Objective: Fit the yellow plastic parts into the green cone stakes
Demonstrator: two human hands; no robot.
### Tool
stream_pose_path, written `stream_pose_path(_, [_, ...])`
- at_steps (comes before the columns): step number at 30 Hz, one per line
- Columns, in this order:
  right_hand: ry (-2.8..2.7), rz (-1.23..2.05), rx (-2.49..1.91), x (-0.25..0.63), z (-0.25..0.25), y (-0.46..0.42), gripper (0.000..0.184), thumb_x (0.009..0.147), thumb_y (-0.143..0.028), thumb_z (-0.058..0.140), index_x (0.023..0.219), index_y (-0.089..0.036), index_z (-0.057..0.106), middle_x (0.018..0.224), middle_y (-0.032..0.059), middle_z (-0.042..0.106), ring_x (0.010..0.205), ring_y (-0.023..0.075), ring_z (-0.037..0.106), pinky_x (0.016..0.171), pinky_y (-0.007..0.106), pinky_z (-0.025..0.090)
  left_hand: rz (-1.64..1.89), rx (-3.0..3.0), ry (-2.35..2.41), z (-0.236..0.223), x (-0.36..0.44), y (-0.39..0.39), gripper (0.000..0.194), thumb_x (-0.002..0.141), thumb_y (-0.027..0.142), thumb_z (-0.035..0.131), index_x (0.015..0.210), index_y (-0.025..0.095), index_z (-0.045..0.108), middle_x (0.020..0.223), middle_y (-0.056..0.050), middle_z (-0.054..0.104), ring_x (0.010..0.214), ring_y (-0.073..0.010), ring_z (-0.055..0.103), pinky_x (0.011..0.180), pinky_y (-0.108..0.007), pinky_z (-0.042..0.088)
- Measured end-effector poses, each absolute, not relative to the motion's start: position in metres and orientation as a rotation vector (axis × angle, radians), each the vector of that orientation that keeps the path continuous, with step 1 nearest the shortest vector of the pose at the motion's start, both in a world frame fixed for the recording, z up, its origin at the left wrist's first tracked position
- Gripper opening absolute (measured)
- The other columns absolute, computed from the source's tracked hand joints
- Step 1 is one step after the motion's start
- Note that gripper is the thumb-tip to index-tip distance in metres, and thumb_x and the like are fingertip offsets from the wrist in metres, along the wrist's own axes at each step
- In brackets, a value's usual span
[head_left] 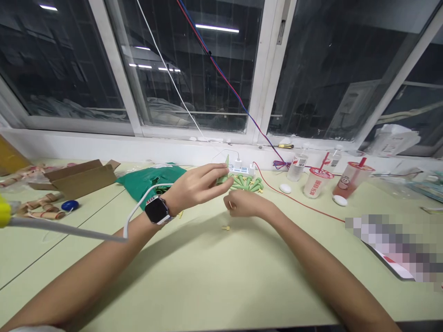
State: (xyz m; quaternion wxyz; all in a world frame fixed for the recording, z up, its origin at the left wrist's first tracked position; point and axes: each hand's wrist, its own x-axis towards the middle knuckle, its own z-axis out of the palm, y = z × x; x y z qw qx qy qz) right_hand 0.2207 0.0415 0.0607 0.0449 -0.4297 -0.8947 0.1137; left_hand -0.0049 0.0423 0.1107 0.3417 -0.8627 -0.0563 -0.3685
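Observation:
My left hand (pixel 199 184), with a watch (pixel 158 210) on its wrist, is closed round a light-green pointed piece (pixel 223 179); the tip shows above the fingers. Just right of it and slightly lower, my right hand (pixel 244 203) is curled, its fingertips turned in and hidden, so I cannot make out what is in them. Behind both hands, several green plastic pieces with round ends (pixel 247 183) lie fanned out on the table. A small yellow peg-like piece (pixel 225 228) lies on the table below my hands.
A green plastic bag (pixel 152 177), an open cardboard box (pixel 81 179) and wooden pieces (pixel 44 207) are at left. A white cable (pixel 69 229) crosses the left foreground. A power strip (pixel 242 171) stands behind; drink cups (pixel 316 183) and a red cable (pixel 294 196) are at right.

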Motion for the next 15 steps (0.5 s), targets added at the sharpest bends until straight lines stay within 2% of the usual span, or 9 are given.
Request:
stream_pose_path(3, [-2.467,0.394,-1.063,0.238,0.084,0.044,0.008,0.086,-0.013,0.062,0.090,-0.019,0.065,0.096,0.0032,0.072,0.085,0.0167,0.065,0.072,0.026,0.044,-1.087,-2.253,-0.181,0.107,-0.004,0.046,0.050,0.097,0.004,0.058,0.140,0.027,0.063,0.117,-0.012,0.075,0.109,-0.0252,0.075,0.087,-0.037,0.066])
stream_pose_path(7, [-2.184,0.459,-0.852,0.252,0.112,0.033,0.008,0.093,-0.020,0.060,0.092,-0.021,0.068,0.090,0.0007,0.071,0.075,0.0144,0.065,0.068,0.026,0.050,-1.116,-2.246,-0.342,0.106,0.001,0.046,0.071,0.095,0.002,0.053,0.159,0.032,0.049,0.108,-0.009,0.072,0.095,-0.0207,0.072,0.081,-0.033,0.063])
stream_pose_path(11, [-2.057,0.359,-0.723,0.253,0.124,0.023,0.009,0.092,-0.019,0.065,0.092,-0.021,0.074,0.093,0.0015,0.073,0.074,0.0133,0.066,0.067,0.026,0.054,-1.112,-2.248,-0.389,0.107,0.005,0.042,0.076,0.099,0.007,0.056,0.168,0.028,0.034,0.103,-0.009,0.068,0.090,-0.0207,0.068,0.078,-0.032,0.060])
stream_pose_path(15, [-1.979,0.333,-0.680,0.253,0.127,0.020,0.007,0.090,-0.017,0.068,0.089,-0.021,0.074,0.089,0.0016,0.072,0.073,0.0137,0.066,0.066,0.027,0.056,-1.164,-2.247,-0.468,0.107,0.007,0.040,0.075,0.102,0.015,0.059,0.170,0.025,0.030,0.103,-0.009,0.064,0.089,-0.0213,0.066,0.077,-0.032,0.059])
